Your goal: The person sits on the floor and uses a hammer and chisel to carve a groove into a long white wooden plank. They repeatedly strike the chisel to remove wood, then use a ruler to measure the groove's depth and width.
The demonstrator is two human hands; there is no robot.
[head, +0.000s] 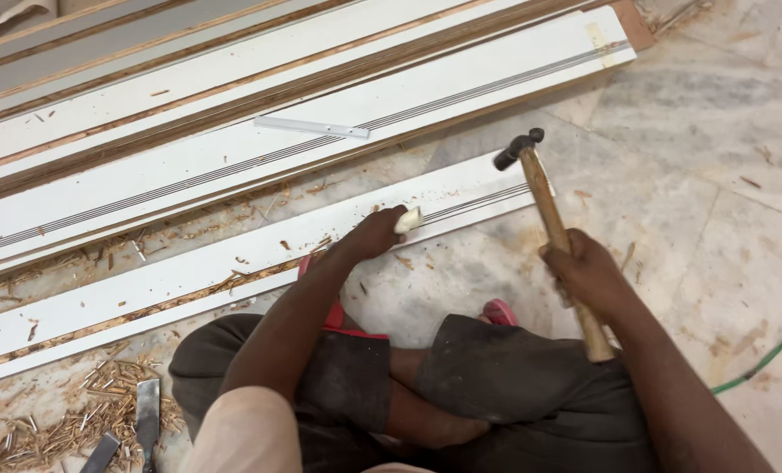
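While the left hand (380, 232) pinches a small pale peg-like piece (408, 219) upright on the long white grooved board (233, 267) running left-right, the right hand (588, 271) grips a wooden-handled hammer (553, 223), head just right of it.

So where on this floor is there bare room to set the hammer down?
The marble floor to the right of the hammer, between the white boards' ends and the green cord, is bare apart from dust. It is crowded lower left: wood shavings and chisels. The left hand takes up the nearest board.
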